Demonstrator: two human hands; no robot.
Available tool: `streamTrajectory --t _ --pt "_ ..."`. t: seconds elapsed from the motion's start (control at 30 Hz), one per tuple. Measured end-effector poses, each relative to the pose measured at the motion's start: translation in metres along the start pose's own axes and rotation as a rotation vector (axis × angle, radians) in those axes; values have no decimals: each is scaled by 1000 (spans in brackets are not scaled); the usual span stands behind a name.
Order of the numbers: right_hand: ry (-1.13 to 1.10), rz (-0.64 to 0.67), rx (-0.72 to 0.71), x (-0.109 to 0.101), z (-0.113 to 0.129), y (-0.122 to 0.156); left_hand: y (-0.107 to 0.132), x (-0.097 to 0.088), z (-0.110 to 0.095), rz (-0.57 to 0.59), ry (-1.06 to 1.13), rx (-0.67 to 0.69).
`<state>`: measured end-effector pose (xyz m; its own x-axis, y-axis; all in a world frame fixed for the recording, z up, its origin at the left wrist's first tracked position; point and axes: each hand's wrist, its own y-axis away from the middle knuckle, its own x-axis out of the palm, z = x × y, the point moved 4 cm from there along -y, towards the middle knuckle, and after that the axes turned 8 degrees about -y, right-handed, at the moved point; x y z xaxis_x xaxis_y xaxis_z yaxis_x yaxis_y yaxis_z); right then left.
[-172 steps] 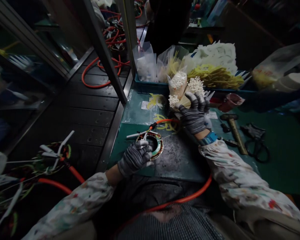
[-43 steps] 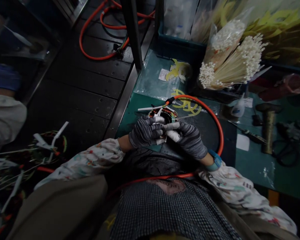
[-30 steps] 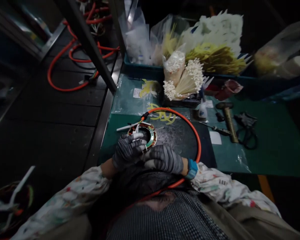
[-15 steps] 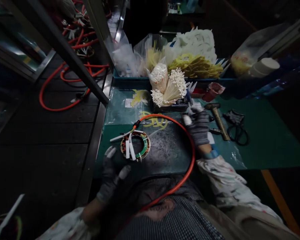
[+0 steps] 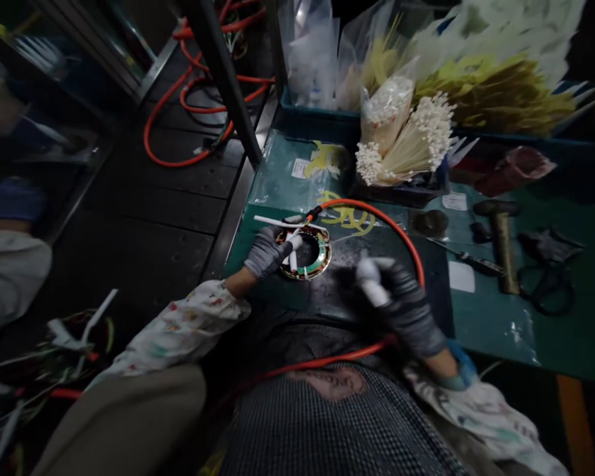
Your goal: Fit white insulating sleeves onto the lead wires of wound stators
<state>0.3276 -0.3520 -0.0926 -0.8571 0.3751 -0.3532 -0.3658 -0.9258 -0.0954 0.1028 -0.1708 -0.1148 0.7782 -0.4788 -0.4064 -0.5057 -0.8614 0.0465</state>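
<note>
Your left hand [image 5: 270, 252] pinches the left side of the wound ring [image 5: 322, 256], thumb over its white sleeves [image 5: 293, 260]. Ring lies flat on the worktop [image 5: 575, 340], about centre of the frame. Your right hand [image 5: 404, 304] is right of centre, near the ring but apart, fingers curled; too blurred to tell if it grips anything. Orange cable [image 5: 402, 231] arcs from the ring's top toward your right hand. Yellow pieces [image 5: 350, 217] just above the ring, white-tipped bundle [image 5: 421, 149] upper right, hammer [image 5: 504, 248] far right
</note>
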Motion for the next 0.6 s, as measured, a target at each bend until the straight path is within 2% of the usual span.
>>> streamTrajectory --t 0.07,0.13,0.27,0.33,0.43,0.6 --pt "42 136 -43 32 -1 26 11 0 -3 -43 -69 96" --pt "102 192 -58 50 -5 42 25 3 -8 -102 -186 257" --pt "242 182 -173 52 1 51 54 12 -19 -107 -383 635" --pt "300 193 -258 48 12 49 63 13 -20 -105 -459 689" --pt "372 211 -302 45 29 43 69 11 -19 -116 -569 669" --pt "464 252 -193 46 35 35 77 10 -26 -197 -559 798"
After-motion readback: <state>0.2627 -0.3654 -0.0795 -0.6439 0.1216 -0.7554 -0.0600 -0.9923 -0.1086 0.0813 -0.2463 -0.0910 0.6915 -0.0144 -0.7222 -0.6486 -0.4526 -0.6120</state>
